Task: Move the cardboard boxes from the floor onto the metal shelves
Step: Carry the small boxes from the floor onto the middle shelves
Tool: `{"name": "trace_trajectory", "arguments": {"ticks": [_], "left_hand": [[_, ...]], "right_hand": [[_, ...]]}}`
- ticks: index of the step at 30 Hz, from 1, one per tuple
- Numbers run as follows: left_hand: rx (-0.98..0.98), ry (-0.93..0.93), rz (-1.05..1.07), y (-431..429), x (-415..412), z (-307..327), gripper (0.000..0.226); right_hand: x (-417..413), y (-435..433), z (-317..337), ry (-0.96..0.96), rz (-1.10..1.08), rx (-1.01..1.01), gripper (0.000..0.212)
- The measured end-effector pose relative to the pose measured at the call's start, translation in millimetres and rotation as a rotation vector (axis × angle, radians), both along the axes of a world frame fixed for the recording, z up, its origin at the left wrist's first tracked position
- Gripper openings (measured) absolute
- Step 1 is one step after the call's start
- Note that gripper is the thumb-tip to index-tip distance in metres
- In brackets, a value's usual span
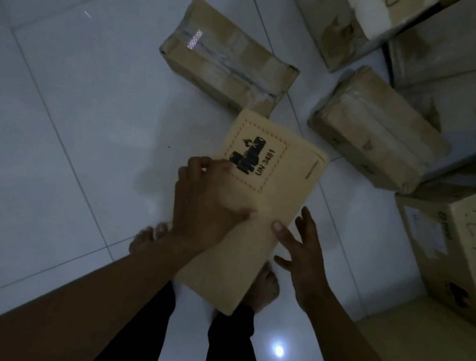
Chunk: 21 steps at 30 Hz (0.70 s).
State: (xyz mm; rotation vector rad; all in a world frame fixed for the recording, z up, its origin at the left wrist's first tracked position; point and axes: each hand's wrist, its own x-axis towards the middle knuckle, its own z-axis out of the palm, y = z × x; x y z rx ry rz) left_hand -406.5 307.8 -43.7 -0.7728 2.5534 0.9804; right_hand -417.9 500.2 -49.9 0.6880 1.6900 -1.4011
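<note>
Above the floor [84, 126], my left hand [205, 203] grips the flat box [276, 186], right hand [303, 252] spread at its right edge; it seems light and stiff, so hold both long edges.

Dim bluish light softens everything, the flat pale-tan cardboard box [272, 191] at centre shows brightest, and a round glare spot [278, 351] marks the glossy white tiled floor [72, 100] at six o'clock.
</note>
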Motion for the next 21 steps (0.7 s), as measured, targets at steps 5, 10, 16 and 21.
{"name": "trace_trajectory", "arguments": {"ticks": [5,10,16,21], "left_hand": [[0.262,-0.189,0.259,-6.7,6.1,-13.1,0.102],[0.72,-0.227,0.366,10.3,15.0,-12.4,0.023],[0.944,-0.252,0.289,47.9,16.4,-11.9,0.02],[0.645,-0.313,0.317,59.7,-2.5,-53.6,0.047]], "right_hand": [[1.8,12.4,5.9,0.261,0.176,0.432,0.088],[10.3,-1.7,19.3,0.527,0.427,0.748,0.103],[3.5,25.6,20.0,0.142,0.246,0.63,0.144],[-2.7,84.6,12.2,0.156,0.048,0.397,0.128]]}}
